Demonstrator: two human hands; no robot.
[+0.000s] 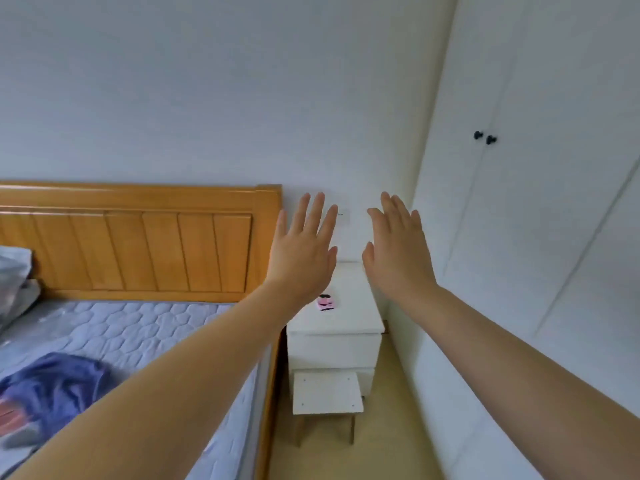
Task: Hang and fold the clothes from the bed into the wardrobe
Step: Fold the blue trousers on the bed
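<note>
- Left hand (301, 251): raised in front of the wall, back toward the viewer. Grip spread, fingers straight and apart, holding nothing.
- Right hand (398, 251): raised level with the left, the two apart. Grip likewise spread, holding nothing.
- Blue garment (52, 386): crumpled on the bed (145, 327) at the lower left, well apart from both hands. Red and grey cloth shows at its lower edge.
- Grey bundle (14, 275): at the far left by the headboard (138, 244). What it is cannot be told.
- Bed: wooden frame, panelled headboard, quilted mattress.
- Wardrobe (519, 220): white, along the right side, doors closed. Two black knobs (478, 135) sit side by side.
- Nightstand (336, 341): white, against the wall between bed and wardrobe. A small pink item (325, 302) lies on its surface.
- Stool (327, 393): white top, wooden legs, just in front of the nightstand on the floor (388, 427).
</note>
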